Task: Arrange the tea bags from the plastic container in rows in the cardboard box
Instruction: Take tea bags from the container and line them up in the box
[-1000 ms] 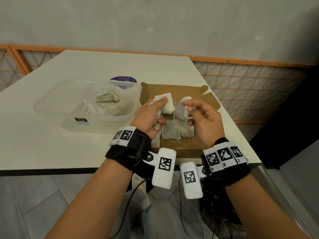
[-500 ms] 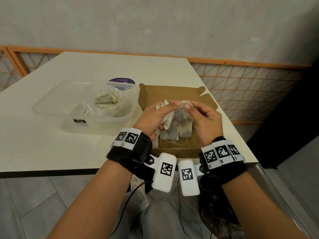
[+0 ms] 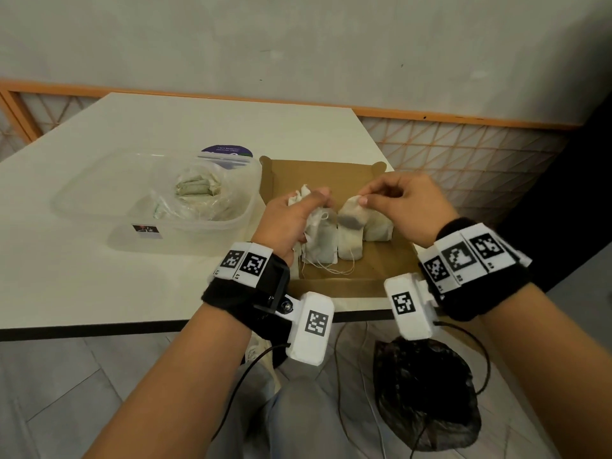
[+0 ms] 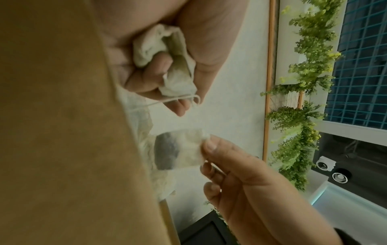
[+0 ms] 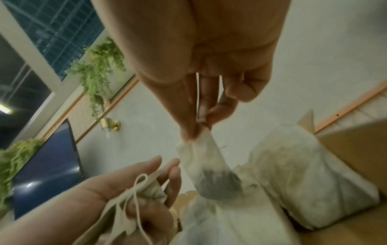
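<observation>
A flat cardboard box [image 3: 381, 263] lies at the table's near right edge with a row of pale tea bags [image 3: 323, 241] in it. My left hand [image 3: 298, 210] hovers over the box's left side, gripping a bunch of tea bags [image 4: 165, 56] with a string hanging from them. My right hand [image 3: 367, 197] pinches the top corner of one tea bag [image 3: 352, 215] between thumb and forefinger, and it dangles above the row [image 5: 211, 174]. Left of the box stands the clear plastic container [image 3: 99, 187], with more tea bags [image 3: 195, 187] in a plastic bag inside.
A purple-labelled lid [image 3: 227, 152] lies behind the container. The white table [image 3: 165, 127] stretches away to the left and back. Below the table edge a black plastic bag [image 3: 427, 395] lies on the floor, and cables hang from my wrists.
My hands have drawn apart. The right hand moved to the right with a single tea bag pinched by its top, while the left hand kept its bunch.
</observation>
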Demonstrator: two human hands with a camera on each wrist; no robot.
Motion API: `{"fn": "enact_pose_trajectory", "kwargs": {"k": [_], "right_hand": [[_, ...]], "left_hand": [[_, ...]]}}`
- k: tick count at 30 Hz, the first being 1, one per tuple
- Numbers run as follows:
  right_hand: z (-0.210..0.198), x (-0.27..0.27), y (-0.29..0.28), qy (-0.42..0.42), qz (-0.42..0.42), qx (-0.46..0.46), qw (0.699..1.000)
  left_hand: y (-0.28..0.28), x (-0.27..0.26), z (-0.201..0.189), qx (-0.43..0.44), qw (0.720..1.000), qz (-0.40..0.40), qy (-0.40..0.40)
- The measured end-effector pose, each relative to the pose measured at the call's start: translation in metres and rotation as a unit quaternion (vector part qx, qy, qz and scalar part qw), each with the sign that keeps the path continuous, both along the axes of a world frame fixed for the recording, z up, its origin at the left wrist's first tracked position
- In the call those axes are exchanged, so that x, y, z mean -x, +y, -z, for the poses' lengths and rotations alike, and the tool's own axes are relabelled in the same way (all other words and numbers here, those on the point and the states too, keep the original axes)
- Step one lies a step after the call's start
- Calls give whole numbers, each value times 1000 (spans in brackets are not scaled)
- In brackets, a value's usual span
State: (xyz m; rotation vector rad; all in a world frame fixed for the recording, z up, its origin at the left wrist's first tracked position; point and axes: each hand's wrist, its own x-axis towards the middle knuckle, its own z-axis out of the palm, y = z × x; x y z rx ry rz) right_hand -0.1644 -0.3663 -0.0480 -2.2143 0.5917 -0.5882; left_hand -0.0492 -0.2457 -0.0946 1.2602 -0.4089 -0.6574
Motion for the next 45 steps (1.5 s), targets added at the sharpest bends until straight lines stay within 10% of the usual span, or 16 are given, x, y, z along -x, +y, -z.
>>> {"fn": "enact_pose_trajectory", "kwargs": {"k": [7, 24, 31, 45], "right_hand": [[-14, 9, -2, 270, -108, 17, 957], [1, -2, -13, 103, 1, 57, 993], [18, 43, 8, 297, -78, 195, 932], [45, 41, 21, 199, -31, 197, 960]], "left_hand": [[1, -2, -1, 8, 1000, -19, 18], [2, -2, -2, -1, 1000, -20, 20], [3, -2, -2, 4, 1000, -17, 19], [2, -3, 0, 3, 999, -20, 26]]}}
